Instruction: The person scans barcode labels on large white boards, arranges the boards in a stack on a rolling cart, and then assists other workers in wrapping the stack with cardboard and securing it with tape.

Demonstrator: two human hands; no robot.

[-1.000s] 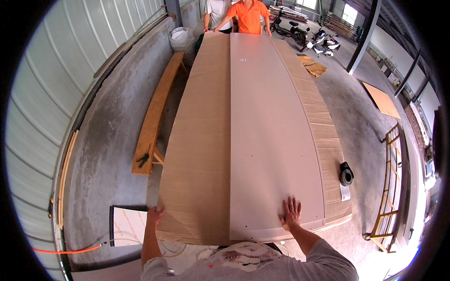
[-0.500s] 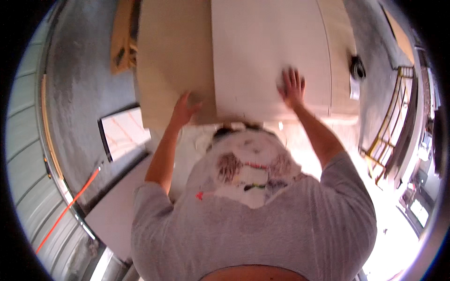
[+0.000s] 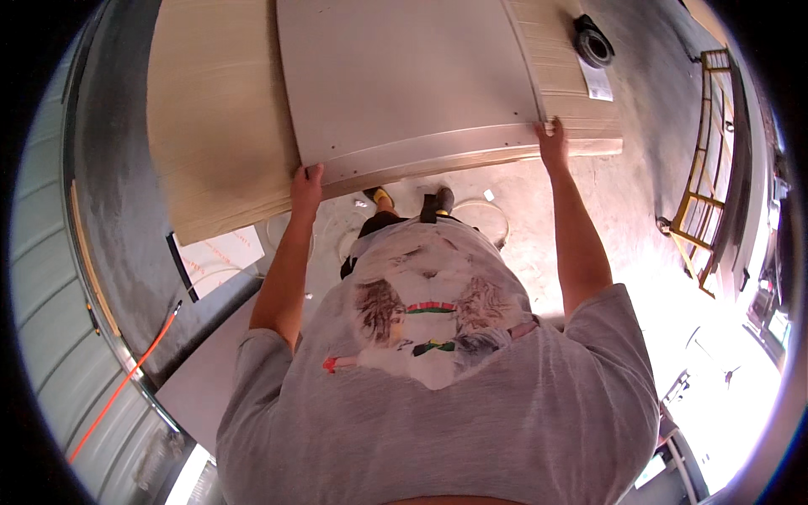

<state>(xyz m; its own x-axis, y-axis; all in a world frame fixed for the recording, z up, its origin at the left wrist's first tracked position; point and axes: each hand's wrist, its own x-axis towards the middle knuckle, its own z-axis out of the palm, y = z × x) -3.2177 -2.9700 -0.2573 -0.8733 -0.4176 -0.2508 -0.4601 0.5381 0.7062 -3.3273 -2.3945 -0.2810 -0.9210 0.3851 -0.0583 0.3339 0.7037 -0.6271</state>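
Note:
A large pale grey panel [image 3: 404,76] with a folded lip along its near edge lies on a cardboard-covered surface [image 3: 210,126]. Small dark holes show near the lip. My left hand [image 3: 306,188] is closed at the panel's near left corner, thumb on top and the other fingers mostly hidden. At the near right corner, my right hand [image 3: 553,146] grips the panel's edge, its fingers curled and partly out of sight. Whether the panel's near edge is lifted off the cardboard, I cannot tell.
A black ring-shaped roll [image 3: 594,44] rests on the cardboard at the right, beside a white paper label [image 3: 596,82]. Yellow metal framing [image 3: 700,194] stands farther right. On the left are a white sheet with orange print [image 3: 220,259] and an orange hose [image 3: 139,366].
My hands have gone from the cardboard and the panel's top to its two near corners, and closed there. The view has shifted, bringing my feet and the panel's near lip into clearer sight.

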